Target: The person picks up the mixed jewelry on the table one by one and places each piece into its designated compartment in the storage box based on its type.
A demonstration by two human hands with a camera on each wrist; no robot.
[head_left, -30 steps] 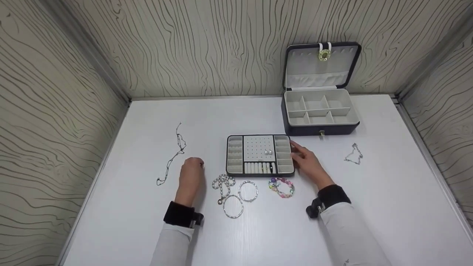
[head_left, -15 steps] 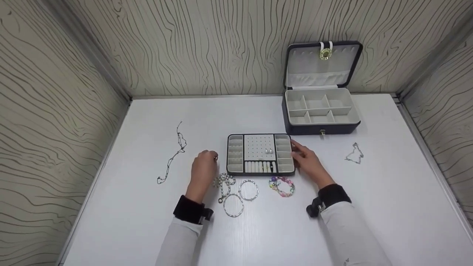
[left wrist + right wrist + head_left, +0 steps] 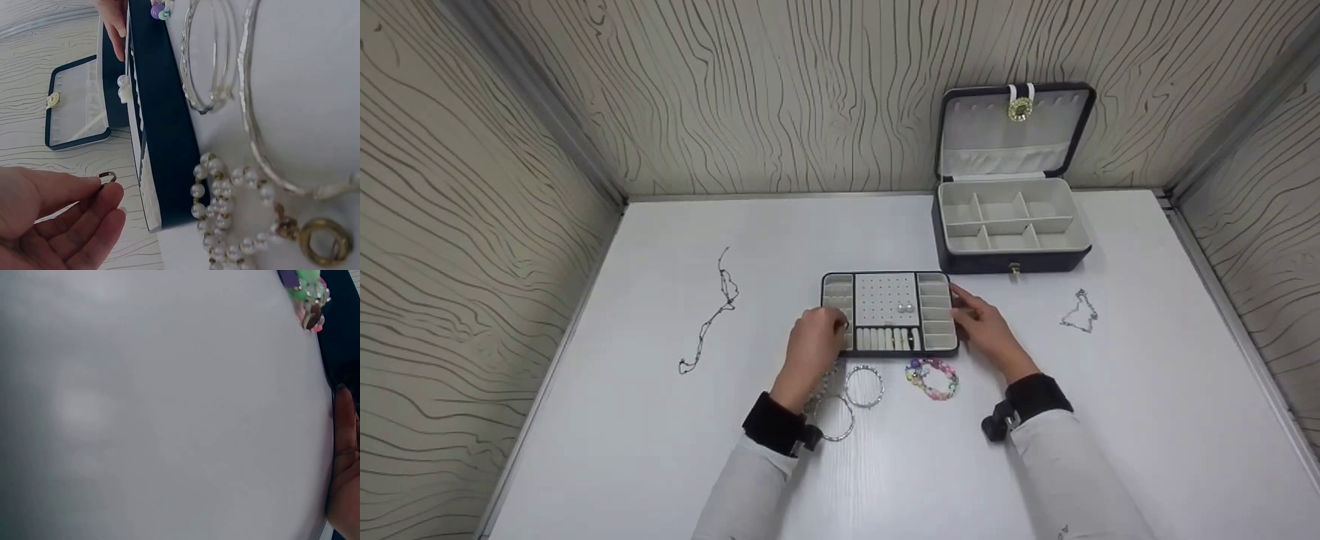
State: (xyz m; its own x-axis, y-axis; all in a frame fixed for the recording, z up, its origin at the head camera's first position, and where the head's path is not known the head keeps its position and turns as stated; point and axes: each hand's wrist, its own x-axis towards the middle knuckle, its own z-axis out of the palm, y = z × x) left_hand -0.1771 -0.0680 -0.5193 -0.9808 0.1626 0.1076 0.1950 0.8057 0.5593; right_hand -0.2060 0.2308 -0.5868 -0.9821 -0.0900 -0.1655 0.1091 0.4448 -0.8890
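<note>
My left hand [image 3: 812, 341] pinches a small metal ring [image 3: 108, 178] between thumb and fingertips. In the head view it is over the left compartments of a dark-edged jewelry tray [image 3: 877, 295]. My right hand [image 3: 991, 335] rests against the tray's right side, fingers mostly extended along the edge. Two pearl earrings [image 3: 905, 307] sit on the tray's pegboard, and a few rings [image 3: 903, 340] stand in the ring rolls in front. A pearl necklace [image 3: 216, 216] lies at the tray's front left, partly hidden by my left arm in the head view.
Two silver bangles [image 3: 864, 407] and a colorful bead bracelet [image 3: 943, 381] lie before the tray. A long chain necklace [image 3: 703, 330] lies left, a silver chain bracelet [image 3: 1091, 321] right. The jewelry box [image 3: 1011, 262] stands lid-up at back right, near the patterned wall [image 3: 780, 97].
My left hand has moved right with the ring, from the table beside the tray to over its left compartments. My right hand has stayed at the tray's right edge.
</note>
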